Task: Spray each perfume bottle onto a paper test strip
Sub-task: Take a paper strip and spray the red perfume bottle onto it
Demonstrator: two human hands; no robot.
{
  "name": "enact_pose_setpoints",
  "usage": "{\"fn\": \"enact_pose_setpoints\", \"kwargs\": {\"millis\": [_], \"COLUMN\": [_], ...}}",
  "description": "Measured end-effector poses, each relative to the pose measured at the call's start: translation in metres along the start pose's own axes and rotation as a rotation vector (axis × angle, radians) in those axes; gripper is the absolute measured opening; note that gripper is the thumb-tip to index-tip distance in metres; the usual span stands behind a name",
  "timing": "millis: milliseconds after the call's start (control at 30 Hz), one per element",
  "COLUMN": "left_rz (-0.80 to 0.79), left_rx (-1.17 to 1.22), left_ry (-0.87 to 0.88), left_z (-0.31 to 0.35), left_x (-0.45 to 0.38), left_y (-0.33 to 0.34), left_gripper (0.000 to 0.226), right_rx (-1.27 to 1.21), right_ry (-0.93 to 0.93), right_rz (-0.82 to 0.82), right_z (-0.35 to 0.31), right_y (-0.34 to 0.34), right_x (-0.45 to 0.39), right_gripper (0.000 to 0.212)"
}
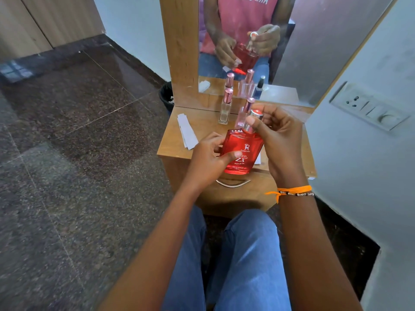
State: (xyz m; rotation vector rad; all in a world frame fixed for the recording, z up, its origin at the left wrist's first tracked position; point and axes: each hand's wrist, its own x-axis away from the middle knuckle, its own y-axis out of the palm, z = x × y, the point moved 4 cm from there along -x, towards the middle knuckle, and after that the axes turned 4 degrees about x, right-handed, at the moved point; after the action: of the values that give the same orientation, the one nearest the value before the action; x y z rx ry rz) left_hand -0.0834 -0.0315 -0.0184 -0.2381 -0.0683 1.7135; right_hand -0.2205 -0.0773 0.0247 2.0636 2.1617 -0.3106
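I hold a flat red perfume bottle [243, 149] upright above the front of a small wooden dresser top [170, 142]. My left hand [208, 160] grips its body from the left, thumb across the label. My right hand [278, 138] pinches the silver cap [254, 118] on its neck. White paper test strips [187, 131] lie in a loose stack on the left of the dresser top. A clear bottle with a pink cap [225, 108] stands near the mirror, and a second pink-capped bottle [243, 113] is partly hidden behind the red one.
A mirror [314, 52] rises behind the dresser and reflects the bottles and hands. A drawer handle [232, 182] is under the top. A black bin [166, 95] stands to the left on the dark floor. A switch panel [368, 106] is on the right wall.
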Motion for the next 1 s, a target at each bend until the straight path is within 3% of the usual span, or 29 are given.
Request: {"fn": "enact_pose_setpoints", "kwargs": {"millis": [133, 233, 333, 433, 533, 700, 867, 1000], "left_rz": [-0.115, -0.274, -0.280, -0.157, -0.057, 0.016, -0.003, 0.003], "left_rx": [0.163, 0.274, 0.283, 0.241, 0.219, 0.168, 0.174, 0.166], "left_ry": [-0.073, -0.107, -0.122, -0.097, -0.112, -0.120, -0.148, -0.152], "left_z": [0.001, 0.001, -0.006, -0.013, -0.016, -0.016, -0.016, -0.016], "left_x": [0.000, 0.003, 0.012, 0.012, 0.010, 0.008, 0.010, 0.009], "left_y": [-0.001, 0.002, 0.011, 0.014, 0.010, 0.010, 0.016, 0.015], "left_gripper": [0.026, 0.027, 0.027, 0.029, 0.029, 0.030, 0.029, 0.028], "right_rx": [-0.107, -0.402, -0.578, -0.439, -0.074, 0.385, 0.540, 0.509], "right_ry": [-0.017, 0.013, 0.041, -0.007, -0.044, 0.091, 0.091, -0.039], "right_rz": [-0.166, -0.327, -0.325, -0.218, 0.008, 0.245, 0.221, 0.254], "right_z": [-0.003, -0.007, -0.011, -0.007, 0.014, 0.067, 0.079, 0.060], "right_y": [-0.008, -0.009, -0.015, -0.020, -0.033, -0.056, -0.058, -0.057], "right_x": [-0.005, -0.004, -0.007, -0.006, 0.001, 0.011, 0.014, 0.025], "right_gripper": [0.026, 0.028, 0.029, 0.025, 0.023, 0.023, 0.031, 0.040]}}
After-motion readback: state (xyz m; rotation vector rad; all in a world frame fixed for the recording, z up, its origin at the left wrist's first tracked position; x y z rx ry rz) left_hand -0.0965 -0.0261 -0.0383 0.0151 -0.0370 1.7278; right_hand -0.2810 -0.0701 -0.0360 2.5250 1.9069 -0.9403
